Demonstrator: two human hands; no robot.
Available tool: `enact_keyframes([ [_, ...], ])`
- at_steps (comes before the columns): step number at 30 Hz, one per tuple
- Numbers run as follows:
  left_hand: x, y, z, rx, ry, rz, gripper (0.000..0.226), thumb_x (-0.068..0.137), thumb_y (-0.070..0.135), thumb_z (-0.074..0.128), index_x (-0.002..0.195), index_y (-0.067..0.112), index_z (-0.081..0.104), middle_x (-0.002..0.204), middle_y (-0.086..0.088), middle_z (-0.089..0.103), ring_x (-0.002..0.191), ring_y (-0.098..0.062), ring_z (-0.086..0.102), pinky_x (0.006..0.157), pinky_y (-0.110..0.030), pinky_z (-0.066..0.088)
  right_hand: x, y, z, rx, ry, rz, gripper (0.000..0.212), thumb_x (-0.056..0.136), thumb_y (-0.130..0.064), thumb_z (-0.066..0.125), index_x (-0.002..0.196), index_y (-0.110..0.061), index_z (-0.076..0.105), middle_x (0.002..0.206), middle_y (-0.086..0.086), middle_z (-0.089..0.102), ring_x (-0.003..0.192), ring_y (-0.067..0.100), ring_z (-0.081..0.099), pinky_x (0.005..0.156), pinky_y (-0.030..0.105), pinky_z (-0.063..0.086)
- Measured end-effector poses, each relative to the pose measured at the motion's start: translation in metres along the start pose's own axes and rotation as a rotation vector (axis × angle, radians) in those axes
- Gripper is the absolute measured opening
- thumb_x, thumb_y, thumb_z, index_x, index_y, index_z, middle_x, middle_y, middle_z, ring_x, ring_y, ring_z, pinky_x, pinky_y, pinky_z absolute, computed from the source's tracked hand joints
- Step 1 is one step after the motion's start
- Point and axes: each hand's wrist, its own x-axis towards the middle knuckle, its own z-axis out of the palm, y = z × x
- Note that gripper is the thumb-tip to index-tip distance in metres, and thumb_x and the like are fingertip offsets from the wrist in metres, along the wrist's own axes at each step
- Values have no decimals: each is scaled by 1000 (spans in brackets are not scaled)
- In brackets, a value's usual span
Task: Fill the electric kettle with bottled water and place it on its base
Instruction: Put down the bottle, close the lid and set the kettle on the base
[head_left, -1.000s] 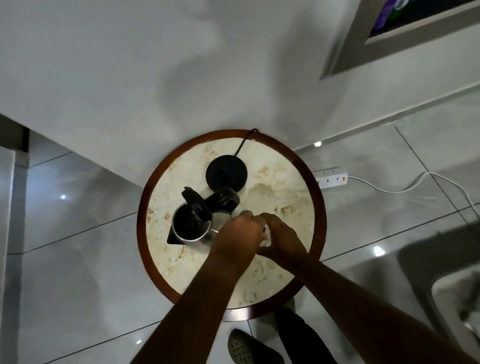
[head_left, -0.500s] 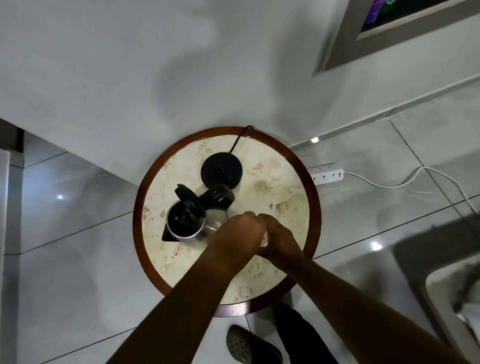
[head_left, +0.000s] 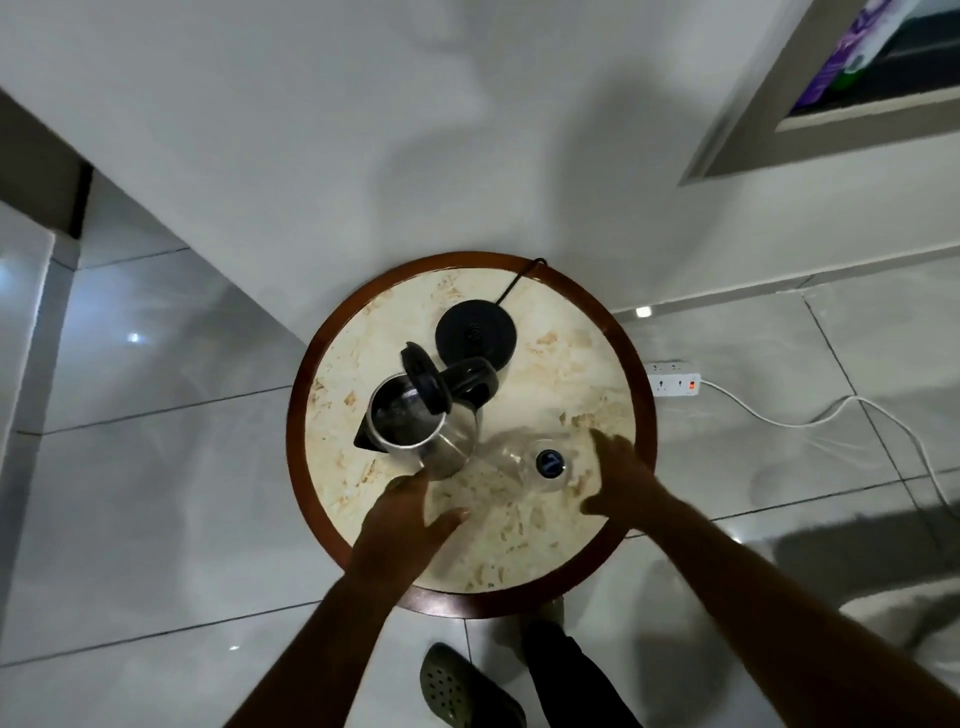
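The steel electric kettle (head_left: 415, 431) stands on the round marble table (head_left: 566, 364) with its black lid tipped up and its mouth uncovered. Its black round base (head_left: 475, 331) lies just behind it, cord running off the far edge. A clear water bottle with a blue cap (head_left: 549, 462) stands upright right of the kettle. My left hand (head_left: 410, 519) hovers just in front of the kettle, fingers spread, holding nothing. My right hand (head_left: 621, 478) is beside the bottle on its right, fingers apart, not touching it.
A white power strip (head_left: 675, 379) with a lit red switch lies on the tiled floor right of the table, its white cable trailing right. A wall stands close behind the table. My sandalled foot (head_left: 462, 686) is below the table's near edge.
Both hands were closed together on the bottle's top; they have now let go and moved apart, left hand toward the kettle, right hand to the bottle's right. The capped bottle now shows.
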Motion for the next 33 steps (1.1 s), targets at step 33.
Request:
enact_keyframes([
  [33, 66, -28, -25, -492, 347, 114, 82, 55, 30, 90, 126, 35, 49, 102, 12, 69, 95, -5, 67, 78, -23, 56, 82, -181, -38, -436, -119, -318, 43, 76, -23, 76, 109, -9, 54, 115, 14, 54, 102, 34, 59, 84, 40, 49],
])
